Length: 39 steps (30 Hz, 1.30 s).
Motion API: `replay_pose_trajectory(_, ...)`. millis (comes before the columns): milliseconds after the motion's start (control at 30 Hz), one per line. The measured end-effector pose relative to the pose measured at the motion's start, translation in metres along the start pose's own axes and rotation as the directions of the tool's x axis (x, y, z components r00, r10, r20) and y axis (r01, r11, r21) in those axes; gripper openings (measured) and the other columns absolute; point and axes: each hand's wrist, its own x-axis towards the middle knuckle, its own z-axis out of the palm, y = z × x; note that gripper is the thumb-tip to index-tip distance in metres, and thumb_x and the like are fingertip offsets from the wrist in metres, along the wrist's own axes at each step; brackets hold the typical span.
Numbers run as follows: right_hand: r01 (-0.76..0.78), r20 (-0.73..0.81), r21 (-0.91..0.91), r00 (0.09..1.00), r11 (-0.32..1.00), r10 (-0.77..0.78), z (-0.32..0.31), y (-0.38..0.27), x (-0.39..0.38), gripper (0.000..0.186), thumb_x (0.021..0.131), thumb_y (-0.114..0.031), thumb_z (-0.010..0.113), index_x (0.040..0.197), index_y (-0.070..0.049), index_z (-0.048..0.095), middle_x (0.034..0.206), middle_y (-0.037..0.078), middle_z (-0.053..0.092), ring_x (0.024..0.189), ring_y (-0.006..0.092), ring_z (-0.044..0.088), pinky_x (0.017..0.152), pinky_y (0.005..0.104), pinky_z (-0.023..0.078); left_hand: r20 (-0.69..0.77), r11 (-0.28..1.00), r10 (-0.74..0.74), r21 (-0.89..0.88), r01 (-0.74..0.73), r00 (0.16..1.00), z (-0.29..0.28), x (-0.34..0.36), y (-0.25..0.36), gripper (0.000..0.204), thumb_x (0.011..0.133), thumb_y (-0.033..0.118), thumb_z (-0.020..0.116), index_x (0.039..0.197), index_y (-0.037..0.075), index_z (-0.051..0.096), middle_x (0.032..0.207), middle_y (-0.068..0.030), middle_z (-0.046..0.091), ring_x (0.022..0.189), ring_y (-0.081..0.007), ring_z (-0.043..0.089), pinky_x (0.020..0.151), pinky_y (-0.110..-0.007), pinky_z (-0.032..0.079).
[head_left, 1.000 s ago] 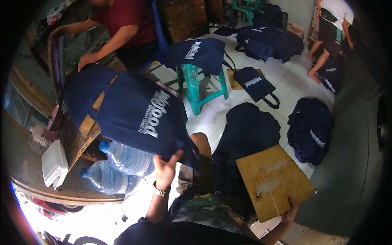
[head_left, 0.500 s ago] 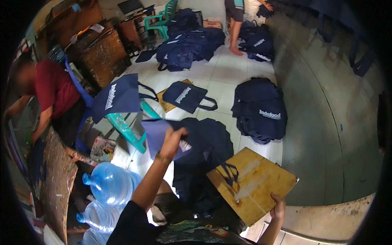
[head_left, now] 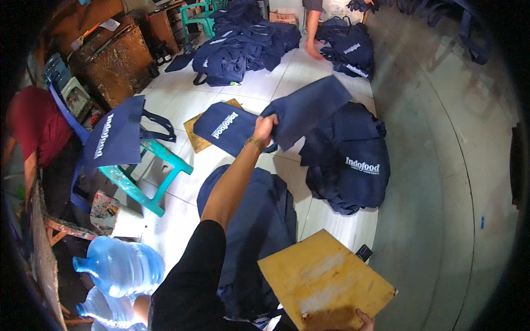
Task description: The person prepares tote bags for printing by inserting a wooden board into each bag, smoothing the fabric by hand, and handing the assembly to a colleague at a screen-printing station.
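Note:
My left hand (head_left: 267, 126), a watch on its wrist, grips a dark navy fabric bag (head_left: 312, 105) held out above a right-hand stack of navy bags (head_left: 353, 187) and beside a printed bag (head_left: 221, 121) lying on a yellow board (head_left: 196, 138) on the floor. At the bottom right, my right hand (head_left: 364, 323), mostly cut off by the frame, holds a stained yellow board (head_left: 326, 276) by its edge. A dark pile of cloth (head_left: 248, 220) lies below my left forearm. Another printed bag (head_left: 116, 132) rests on a green stool (head_left: 176, 165) at the left.
Large water bottles (head_left: 118, 265) stand lower left. A person in a maroon top (head_left: 41, 124) bends at the left. Bag piles (head_left: 248, 44), a green chair (head_left: 196, 22) and another person's bare leg (head_left: 311, 33) are at the back. A grey wall (head_left: 441, 165) runs along the right.
My left hand has swung from the left side up and rightward with a bag. My view has shifted toward the floor piles. My right hand still holds the board, now lower in frame.

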Motion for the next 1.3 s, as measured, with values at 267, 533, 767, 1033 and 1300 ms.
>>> replay_pose_trajectory(267, -0.034, 0.034, 0.008, 0.999, 0.999, 0.034, 0.021, -0.023, 0.020, 0.053, 0.085, -0.005, 0.059, 0.135, 0.001, 0.043, 0.130, 0.018, 0.052, 0.118, 0.0288, 0.052, 0.103, 0.0397, 0.041, -0.222, 0.794, -0.391, 0.409, 0.449, 0.893, -0.123, 0.053, -0.180, 0.072, 0.071, 0.022, 0.071, 0.130, -0.009, 0.042, 0.121, -0.0233, 0.054, 0.099, -0.0303, 0.058, 0.079, -0.037, 0.048)
replay_pose_trajectory(533, 0.054, -0.034, 0.040, 0.998, 0.998, -0.052, 0.026, -0.026, 0.004, 0.050, 0.088, -0.009, 0.060, 0.134, 0.002, 0.046, 0.131, 0.019, 0.052, 0.117, 0.0288, 0.052, 0.103, 0.0404, 0.039, 0.231, 0.418, 0.212, 0.857, -0.302, 0.949, -0.105, -0.123, -0.120, 0.054, 0.081, 0.026, 0.070, 0.122, -0.004, 0.053, 0.125, -0.0239, 0.055, 0.119, -0.0378, 0.051, 0.103, -0.041, 0.039)
replay_pose_trajectory(767, 0.015, 0.064, -0.066, 0.998, 0.998, -0.011, -0.028, -0.008, 0.022, 0.051, 0.090, -0.011, 0.060, 0.137, 0.000, 0.042, 0.129, 0.019, 0.053, 0.116, 0.0295, 0.052, 0.103, 0.0426, 0.039, 0.577, 0.381, 0.057, 0.742, -0.552, 0.815, -0.123, -0.459, -0.017, 0.029, 0.080, 0.024, 0.071, 0.100, 0.003, 0.068, 0.108, -0.0159, 0.065, 0.101, -0.0340, 0.062, 0.091, -0.045, 0.046)
replay_pose_trajectory(1033, 0.442, -0.027, 0.278, 0.891, 0.853, -0.453, 0.008, 0.048, -0.035, 0.061, 0.079, -0.001, 0.061, 0.136, 0.000, 0.040, 0.130, 0.014, 0.052, 0.121, 0.0282, 0.050, 0.102, 0.0383, 0.042, 0.688, 0.193, 0.185, 0.674, -0.713, 0.701, -0.139, -0.532, -0.065, 0.028, 0.087, 0.028, 0.065, 0.100, 0.004, 0.066, 0.105, -0.0152, 0.065, 0.097, -0.0344, 0.062, 0.088, -0.046, 0.048)
replay_pose_trajectory(1300, 0.411, -0.073, 0.098, 0.911, 0.906, -0.405, -0.033, 0.003, -0.102, 0.062, 0.083, -0.011, 0.066, 0.137, 0.004, 0.040, 0.129, 0.017, 0.052, 0.116, 0.0286, 0.053, 0.098, 0.0390, 0.045, 0.196, 0.626, 0.108, 0.749, -0.220, 0.975, -0.159, -0.496, -0.021, 0.040, 0.104, 0.027, 0.036, 0.089, -0.001, 0.061, 0.089, -0.0209, 0.064, 0.088, -0.0354, 0.062, 0.078, -0.043, 0.046)
